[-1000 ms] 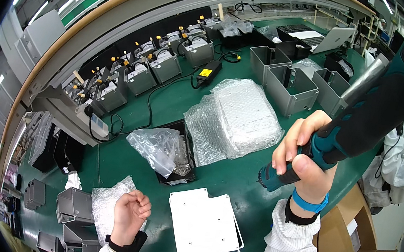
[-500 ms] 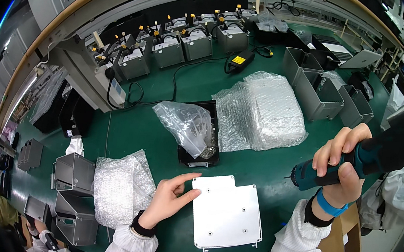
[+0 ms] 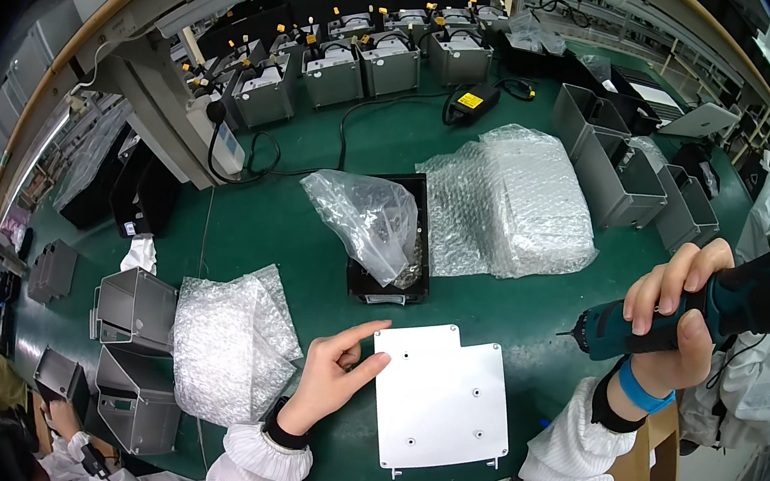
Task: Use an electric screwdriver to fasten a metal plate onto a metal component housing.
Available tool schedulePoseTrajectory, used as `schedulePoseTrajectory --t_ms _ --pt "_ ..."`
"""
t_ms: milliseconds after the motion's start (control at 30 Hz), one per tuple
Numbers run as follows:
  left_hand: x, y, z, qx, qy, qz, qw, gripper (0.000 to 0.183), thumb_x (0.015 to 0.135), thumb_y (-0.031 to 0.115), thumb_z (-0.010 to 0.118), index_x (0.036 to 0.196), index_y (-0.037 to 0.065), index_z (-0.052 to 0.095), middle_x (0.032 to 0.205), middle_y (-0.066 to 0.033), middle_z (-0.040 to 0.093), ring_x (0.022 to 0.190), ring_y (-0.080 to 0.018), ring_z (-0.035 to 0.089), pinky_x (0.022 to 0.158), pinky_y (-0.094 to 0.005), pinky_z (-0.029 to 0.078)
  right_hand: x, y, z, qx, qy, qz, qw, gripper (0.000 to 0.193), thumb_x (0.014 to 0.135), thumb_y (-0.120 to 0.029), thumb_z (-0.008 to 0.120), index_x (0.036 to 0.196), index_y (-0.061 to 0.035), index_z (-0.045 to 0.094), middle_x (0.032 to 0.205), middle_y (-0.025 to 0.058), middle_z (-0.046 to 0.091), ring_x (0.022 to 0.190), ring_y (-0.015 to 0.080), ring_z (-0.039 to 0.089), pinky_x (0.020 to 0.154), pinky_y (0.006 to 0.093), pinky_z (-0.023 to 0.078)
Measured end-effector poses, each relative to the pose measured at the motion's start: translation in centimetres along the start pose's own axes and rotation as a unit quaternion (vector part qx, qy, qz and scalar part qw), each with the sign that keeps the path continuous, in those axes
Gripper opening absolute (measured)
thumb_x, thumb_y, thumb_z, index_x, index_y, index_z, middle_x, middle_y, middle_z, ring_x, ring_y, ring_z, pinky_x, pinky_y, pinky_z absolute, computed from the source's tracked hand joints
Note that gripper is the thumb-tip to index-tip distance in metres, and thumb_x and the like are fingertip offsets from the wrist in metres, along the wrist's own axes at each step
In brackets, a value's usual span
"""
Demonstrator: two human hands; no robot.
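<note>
My right hand (image 3: 678, 293) is wrapped round a teal and black cordless power screwdriver (image 3: 605, 328). Its thin bit points left, in the air to the upper right of a white flat plate (image 3: 443, 399). That plate lies on the green table before me, with a notched upper right corner, several small holes and short pegs at its lower edge. At its upper left edge, my left hand (image 3: 331, 377) has thumb and index finger spread apart, their tips touching the plate; the other fingers curl loosely.
Left lie a bubble-wrapped bundle (image 3: 226, 346) and grey metal housings (image 3: 134, 402); another person's hand (image 3: 61, 417) is by a grey box. Ahead are a black tray (image 3: 389, 284) with a plastic bag, more bubble wrap (image 3: 541, 206), empty housings (image 3: 620, 182) and wired units (image 3: 391, 65).
The whole view has shifted slightly. The screwdriver stays raised in my right hand, and my left hand stays at the plate's edge. At lower left, the other person's hand and grey box have moved.
</note>
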State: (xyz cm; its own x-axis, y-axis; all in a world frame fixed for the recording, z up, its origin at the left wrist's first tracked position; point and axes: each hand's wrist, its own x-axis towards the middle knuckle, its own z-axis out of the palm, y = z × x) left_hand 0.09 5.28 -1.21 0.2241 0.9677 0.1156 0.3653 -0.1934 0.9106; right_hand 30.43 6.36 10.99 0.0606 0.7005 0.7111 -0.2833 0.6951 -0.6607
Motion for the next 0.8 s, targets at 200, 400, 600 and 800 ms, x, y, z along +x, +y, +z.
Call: schedulePoseTrajectory --t_ms 200,400,600,800 --pt "0.11 0.13 0.09 -0.011 -0.001 0.004 1.0 0.04 0.076 0.008 0.067 0.115 0.005 0.059 0.054 0.0041 0.023 0.049 -0.0049 0.021 0.045 -0.023 0.018 0.11 -0.06 0.06 -0.003 0.008 0.0 1.0 0.036 0.074 -0.016 0.067 0.089 -0.0034 0.036 0.071 0.008 0.047 0.05 0.0171 0.055 0.053 0.0309 0.049" --pt "-0.27 -0.11 0.19 -0.008 -0.002 0.003 1.0 0.042 0.076 0.007 0.067 0.116 0.004 0.058 0.054 0.0042 0.023 0.049 -0.0048 0.021 0.045 -0.0227 0.018 -0.16 0.26 0.28 0.0 0.019 0.008 1.0 0.038 0.073 -0.015 0.069 0.089 -0.0034 0.037 0.07 0.0078 0.047 0.05 0.0177 0.056 0.052 0.0304 0.049" --pt "-0.21 0.4 0.24 -0.015 -0.003 -0.001 1.0 0.042 0.074 0.005 0.066 0.116 0.003 0.058 0.054 0.0052 0.024 0.049 -0.0043 0.022 0.046 -0.022 0.018 -0.11 0.22 0.46 0.005 0.023 0.008 1.0 0.038 0.073 -0.016 0.07 0.088 -0.0032 0.037 0.07 0.0077 0.048 0.05 0.0175 0.056 0.052 0.0299 0.05" --pt "-0.2 -0.05 0.38 -0.014 0.0 0.004 1.0 0.044 0.075 0.007 0.067 0.118 0.004 0.057 0.054 0.0045 0.022 0.049 -0.0046 0.02 0.045 -0.0229 0.017 -0.01 0.3 0.4 0.007 0.02 0.009 1.0 0.039 0.073 -0.016 0.071 0.088 -0.0034 0.038 0.07 0.0079 0.048 0.05 0.0174 0.057 0.052 0.03 0.05"
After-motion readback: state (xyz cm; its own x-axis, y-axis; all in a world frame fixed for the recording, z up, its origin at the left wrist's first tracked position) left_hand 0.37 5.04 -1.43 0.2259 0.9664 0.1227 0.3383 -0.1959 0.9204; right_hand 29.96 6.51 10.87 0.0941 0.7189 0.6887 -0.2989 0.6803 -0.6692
